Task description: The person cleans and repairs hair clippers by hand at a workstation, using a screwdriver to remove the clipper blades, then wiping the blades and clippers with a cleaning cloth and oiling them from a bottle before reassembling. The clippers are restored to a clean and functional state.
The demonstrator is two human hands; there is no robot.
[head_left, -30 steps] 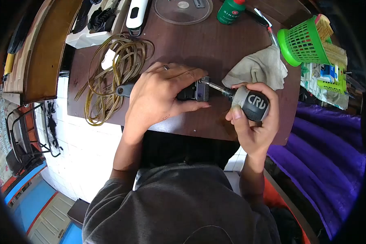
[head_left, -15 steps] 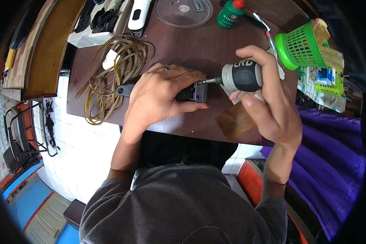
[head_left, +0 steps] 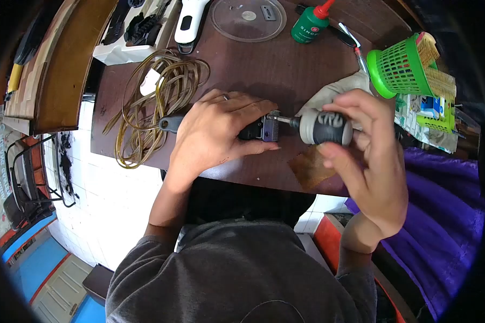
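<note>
On the brown table, my left hand (head_left: 213,126) is wrapped over a dark hair clipper (head_left: 251,131), pressing it down. Its toothed metal blade (head_left: 271,129) points right between my thumb and index finger. My right hand (head_left: 374,161) grips the thick grey and black handle of a screwdriver (head_left: 328,128) between thumb and fingers. The screwdriver lies level, its shaft reaching left to the blade; whether the tip sits in a screw is too small to tell.
A coiled cord (head_left: 164,102) lies left of my left hand. Behind are a white clipper (head_left: 191,21), a round clear lid (head_left: 248,19) and a green oil bottle (head_left: 311,24). A green basket (head_left: 396,70) with combs stands right, near a pale cloth (head_left: 342,89) and brown sandpaper (head_left: 310,171).
My right hand has shifted its fingers on the screwdriver handle and moved slightly right and down. The handle has turned, its lettering now placed differently. My left hand keeps its hold.
</note>
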